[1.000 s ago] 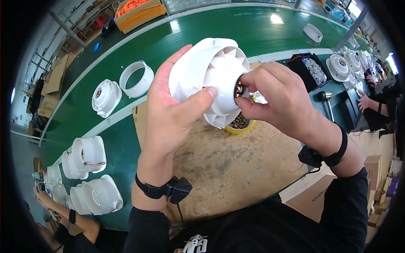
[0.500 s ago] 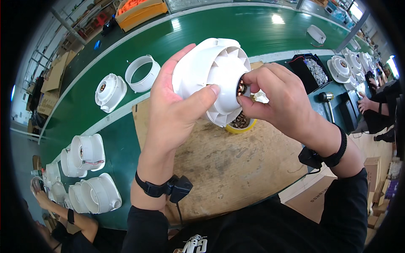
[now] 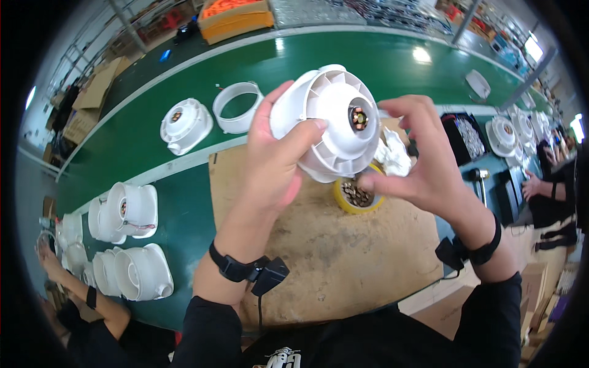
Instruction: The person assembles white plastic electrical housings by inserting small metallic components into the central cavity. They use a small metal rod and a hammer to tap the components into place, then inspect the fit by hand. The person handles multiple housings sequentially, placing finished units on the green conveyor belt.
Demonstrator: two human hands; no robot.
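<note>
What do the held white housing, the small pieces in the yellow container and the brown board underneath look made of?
White housing: probably moulded plastic with a smooth satin finish, judging by its thin, uniform vanes.
Small pieces: likely metal, given their brownish, glinting surfaces.
Brown board: wood-based sheet or heavy cardboard; its matte, stained face leaves that open.

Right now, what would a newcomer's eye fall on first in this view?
First, the white finned housing at the upper centre, held by the left hand, with coppery parts in its round opening. Next, the right hand just to its right, thumb and fingers spread apart. Then the yellow-rimmed container of small metal pieces, on the brown board below the housing.
</note>
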